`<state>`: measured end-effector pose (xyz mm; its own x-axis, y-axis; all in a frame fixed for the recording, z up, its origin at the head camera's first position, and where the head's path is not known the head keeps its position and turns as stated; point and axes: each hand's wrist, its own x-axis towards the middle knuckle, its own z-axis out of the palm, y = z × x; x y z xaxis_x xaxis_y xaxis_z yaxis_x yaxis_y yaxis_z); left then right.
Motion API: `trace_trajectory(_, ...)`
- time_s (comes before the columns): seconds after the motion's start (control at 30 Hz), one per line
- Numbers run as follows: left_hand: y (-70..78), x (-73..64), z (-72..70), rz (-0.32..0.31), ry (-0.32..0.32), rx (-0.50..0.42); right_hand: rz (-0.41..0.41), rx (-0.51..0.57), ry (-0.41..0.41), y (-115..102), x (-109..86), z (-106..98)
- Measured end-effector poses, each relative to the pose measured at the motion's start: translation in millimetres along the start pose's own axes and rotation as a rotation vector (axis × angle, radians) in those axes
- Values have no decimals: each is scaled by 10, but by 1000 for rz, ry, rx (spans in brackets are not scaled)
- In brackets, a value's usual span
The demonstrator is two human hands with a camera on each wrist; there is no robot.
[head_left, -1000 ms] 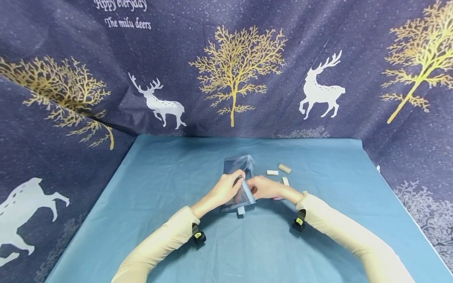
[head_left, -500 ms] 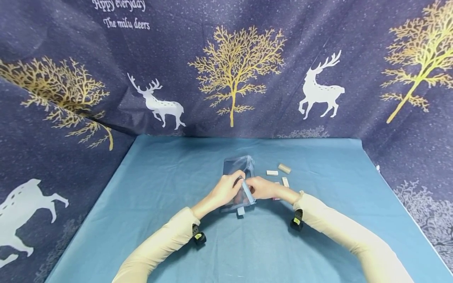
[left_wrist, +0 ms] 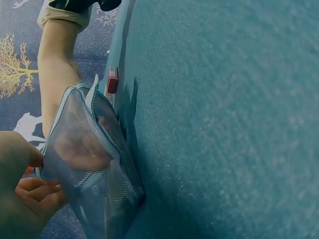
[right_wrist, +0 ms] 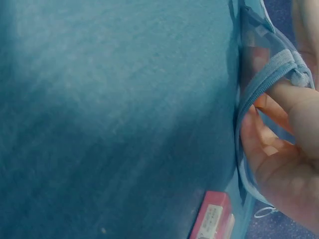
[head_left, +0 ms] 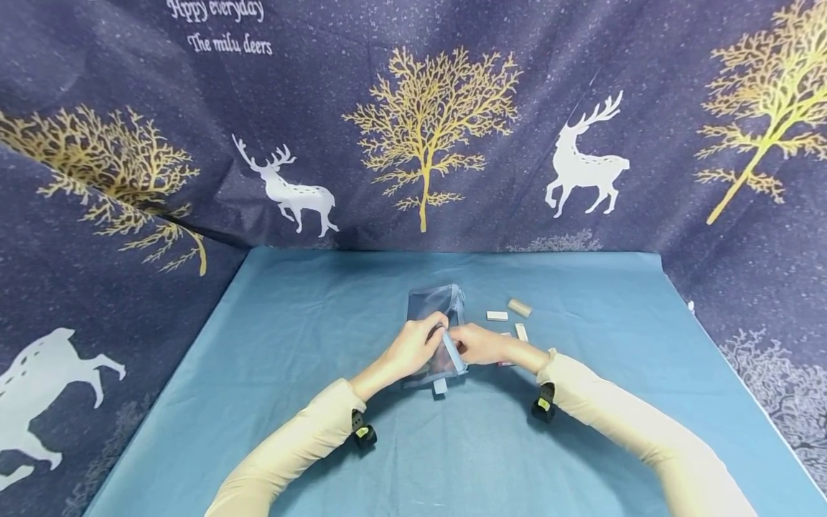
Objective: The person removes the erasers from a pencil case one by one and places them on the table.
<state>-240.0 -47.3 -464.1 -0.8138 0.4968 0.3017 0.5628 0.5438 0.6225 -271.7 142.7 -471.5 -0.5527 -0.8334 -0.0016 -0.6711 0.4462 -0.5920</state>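
A translucent blue-grey mesh zipper pouch [head_left: 431,299] lies on the blue cloth, its zipper side parted. My left hand [head_left: 416,346] pinches the pouch's edge between thumb and fingers; in the left wrist view the mesh pouch [left_wrist: 89,174] hangs beside those fingers. My right hand [head_left: 479,343] reaches in at the opening. The right wrist view has this hand [right_wrist: 286,134] inside the zipper's curve, with a reddish patch [right_wrist: 259,56] showing through the mesh. Whether the right fingers hold anything is hidden.
Right of the pouch lie a small white block [head_left: 497,316], a tan block [head_left: 520,308] and another pale block [head_left: 521,332]. A pink block with a white label [right_wrist: 212,219] sits near the right wrist. A whitish tag [head_left: 440,386] sticks out at the pouch's near edge.
My right hand and forearm have shifted slightly to the left, a little deeper at the pouch's opening. The left hand keeps its hold in nearly the same place.
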Motion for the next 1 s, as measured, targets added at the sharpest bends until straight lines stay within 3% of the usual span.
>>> trace_trajectory(0.17,-17,5,11,20,17,19,-28,-11,-21,-2,-6,-30)
trace_trajectory(0.4,-20,5,21,6,6,21,7,51,-9,-5,-13,-35)
trace_trajectory(0.7,-12,-2,34,-1,-18,2,50,27,-28,14,-34,-44)
trace_trajectory(1.0,8,3,31,-27,-20,-8,-25,-45,28,51,-47,-14)
